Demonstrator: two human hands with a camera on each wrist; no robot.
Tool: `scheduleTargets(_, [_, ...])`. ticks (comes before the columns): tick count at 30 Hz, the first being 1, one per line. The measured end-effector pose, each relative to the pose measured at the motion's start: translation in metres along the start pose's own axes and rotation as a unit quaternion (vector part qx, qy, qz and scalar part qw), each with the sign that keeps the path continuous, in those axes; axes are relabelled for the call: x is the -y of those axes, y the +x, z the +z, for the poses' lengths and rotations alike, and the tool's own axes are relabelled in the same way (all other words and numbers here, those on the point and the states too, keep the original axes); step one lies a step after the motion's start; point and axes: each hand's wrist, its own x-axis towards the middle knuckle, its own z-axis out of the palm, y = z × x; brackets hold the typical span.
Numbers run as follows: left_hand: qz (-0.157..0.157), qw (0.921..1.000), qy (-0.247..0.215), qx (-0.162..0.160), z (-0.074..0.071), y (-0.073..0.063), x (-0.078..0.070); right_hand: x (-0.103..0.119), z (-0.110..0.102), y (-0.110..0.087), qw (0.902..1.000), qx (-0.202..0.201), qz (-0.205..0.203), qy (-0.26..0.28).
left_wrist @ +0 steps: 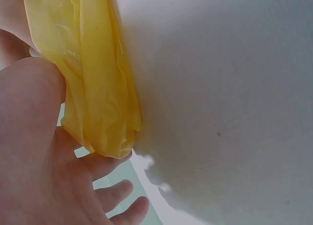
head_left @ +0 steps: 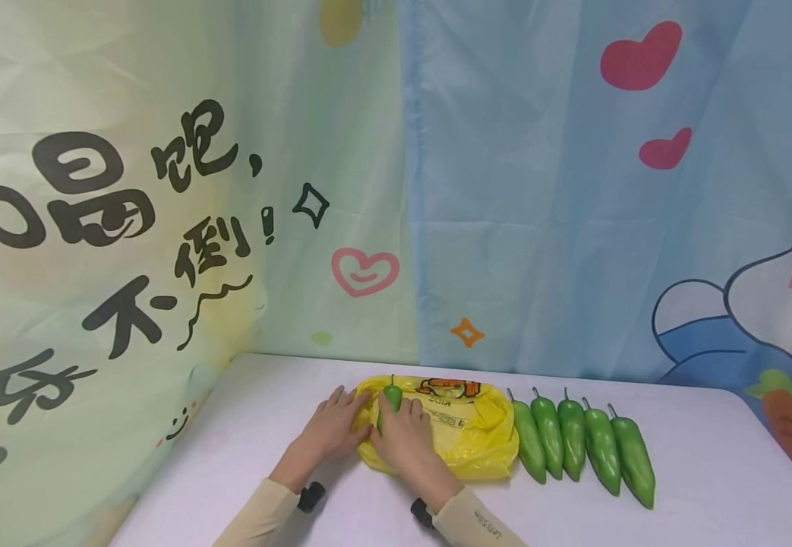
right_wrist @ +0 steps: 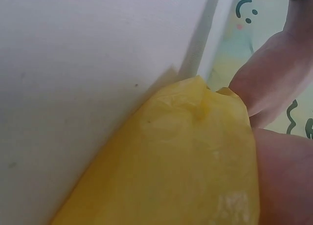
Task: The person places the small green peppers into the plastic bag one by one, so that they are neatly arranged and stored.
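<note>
A yellow plastic bag [head_left: 487, 444] with printing lies on the white table. At its left end my left hand [head_left: 334, 424] pinches the bag's edge. The left wrist view shows the bag's crumpled yellow film [left_wrist: 100, 88] between thumb and fingers, the other fingers spread. My right hand [head_left: 409, 437] lies over the bag and grips a green pepper [head_left: 392, 394], stem pointing away from me; the hand hides much of it. In the right wrist view, yellow film [right_wrist: 190, 156] fills the lower middle.
Several green peppers [head_left: 602, 448] lie side by side in a row right of the bag, stems toward the back. The nearest one touches or almost touches the bag. A printed cloth backdrop [head_left: 505, 251] hangs behind and left of the white table [head_left: 717, 479].
</note>
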Motion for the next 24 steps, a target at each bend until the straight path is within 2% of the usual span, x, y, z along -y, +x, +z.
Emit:
scheduleTargets(9, [-0.002, 1.0, 0.002, 0.002, -0.0014, -0.0007, 0.0001, 0.0015, 0.0002, -0.0007, 0.9998, 0.017, 0.006, -0.003])
scheduleTargets(24, [-0.002, 1.0, 0.004, 0.001, -0.0008, 0.0002, 0.0, 0.0002, -0.0052, -0.0041, 0.9998, 0.017, 0.003, 0.012])
